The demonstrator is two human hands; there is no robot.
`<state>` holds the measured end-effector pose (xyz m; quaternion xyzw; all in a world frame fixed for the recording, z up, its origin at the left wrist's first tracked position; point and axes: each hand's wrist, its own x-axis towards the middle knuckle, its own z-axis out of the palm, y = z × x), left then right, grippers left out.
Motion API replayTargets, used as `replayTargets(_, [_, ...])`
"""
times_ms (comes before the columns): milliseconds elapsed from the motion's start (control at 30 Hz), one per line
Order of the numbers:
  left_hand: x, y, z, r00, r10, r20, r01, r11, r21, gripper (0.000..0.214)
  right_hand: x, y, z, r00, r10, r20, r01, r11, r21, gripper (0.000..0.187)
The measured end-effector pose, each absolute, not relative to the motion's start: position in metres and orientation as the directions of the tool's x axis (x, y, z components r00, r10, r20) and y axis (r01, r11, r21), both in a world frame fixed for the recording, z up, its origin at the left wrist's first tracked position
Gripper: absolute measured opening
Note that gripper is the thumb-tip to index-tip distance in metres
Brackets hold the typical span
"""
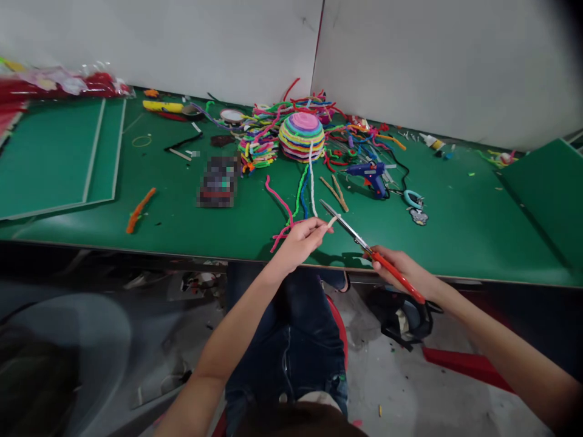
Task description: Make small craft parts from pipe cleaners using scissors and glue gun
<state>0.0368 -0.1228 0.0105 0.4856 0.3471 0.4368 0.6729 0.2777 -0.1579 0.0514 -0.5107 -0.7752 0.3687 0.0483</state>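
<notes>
My left hand (306, 238) pinches a short cream pipe cleaner (333, 221) above the table's front edge. In my right hand (395, 264) is a pair of red-handled scissors (358, 238), its blades pointing up and left, close to the cream piece. Whether the blades touch it I cannot tell. Beyond my hands sits a dome (304, 138) wound in rings of many colours with a pink top. White (312, 182), green (300, 191) and blue strands run from it toward me. Pink pipe cleaners (283, 203) lie beside my left hand.
A blue glue gun (371, 177) lies right of the dome, with light-blue pliers (413, 198) nearby. Two brown stems (336, 192) lie between. Bundled pipe cleaners (259, 149) crowd the back. An orange piece (140, 210) lies left, near green boards (54, 155). A wall stands behind.
</notes>
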Motion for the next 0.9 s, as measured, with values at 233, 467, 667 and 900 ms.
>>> replayTargets(233, [0.058,-0.103,0.018,0.381,0.864,-0.33,-0.116,0.399,0.909,0.02,0.283,-0.146,0.059,-0.296,0.836,-0.462,0.893,0.07,-0.445,0.047])
replayTargets(467, [0.055,-0.094,0.005,0.415,0.825,-0.385,-0.177,0.488,0.855,0.021,0.291,-0.126,0.038,-0.321,0.832,-0.453,0.887,0.097,-0.451,0.052])
replayTargets(667, [0.048,-0.097,0.004,0.349,0.897,-0.271,-0.366,0.397,0.842,0.019,0.299,-0.135,0.044,-0.409,0.853,-0.325,0.833,0.203,-0.514,0.054])
replayTargets(900, [0.044,-0.101,0.009,0.319,0.933,-0.168,-0.426,0.299,0.854,0.016,0.308,-0.145,0.047,-0.503,0.813,-0.294,0.763,0.259,-0.592,0.051])
